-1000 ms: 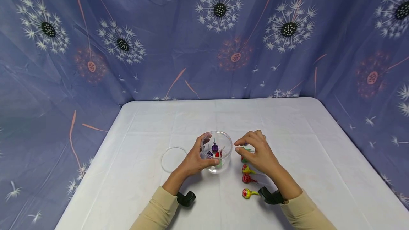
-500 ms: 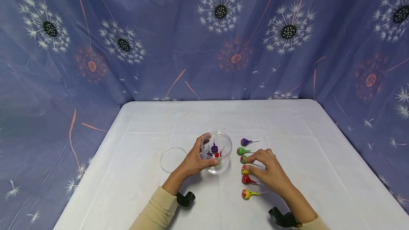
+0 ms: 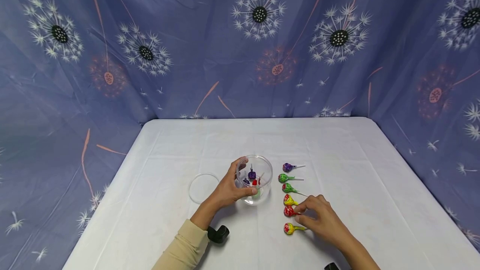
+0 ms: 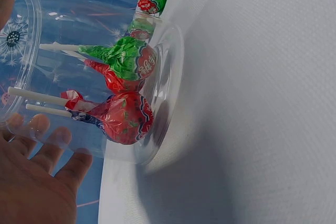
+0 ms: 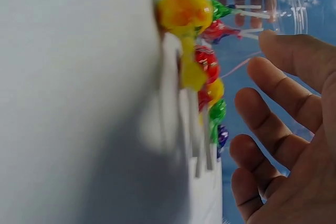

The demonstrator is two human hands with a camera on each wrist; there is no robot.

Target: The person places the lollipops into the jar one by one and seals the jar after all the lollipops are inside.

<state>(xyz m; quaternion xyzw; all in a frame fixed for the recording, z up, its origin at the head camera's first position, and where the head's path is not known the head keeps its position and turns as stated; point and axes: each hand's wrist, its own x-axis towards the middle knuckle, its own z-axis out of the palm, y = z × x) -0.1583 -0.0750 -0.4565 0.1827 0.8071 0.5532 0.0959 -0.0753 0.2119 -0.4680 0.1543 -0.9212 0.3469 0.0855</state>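
My left hand [image 3: 228, 186] grips a clear plastic jar [image 3: 258, 199] around its side, thumb in front and fingers behind. Inside the jar stand several wrapped lollipops, sticks up; a green one [image 4: 126, 59] and a red one [image 4: 126, 119] show clearest in the left wrist view. To the jar's right a column of lollipops lies on the white table. Over its lower part hovers my right hand [image 3: 322, 222], thumb and index finger parted around the wrapper tail of a red lollipop [image 3: 289, 211]. In the right wrist view its fingers [image 5: 268, 124] are loosely bent, holding nothing.
A clear ring-shaped lid [image 3: 193, 197] lies left of the jar. In the column are a purple lollipop [image 3: 287, 167], two green ones [image 3: 285, 178], and yellow ones [image 3: 288, 228] above and below the red. A patterned blue curtain [image 3: 210, 45] hangs behind the table.
My right hand has moved from beside the jar's rim down along the column toward the red lollipop, uncovering the upper lollipops. The left hand and jar stay in place.
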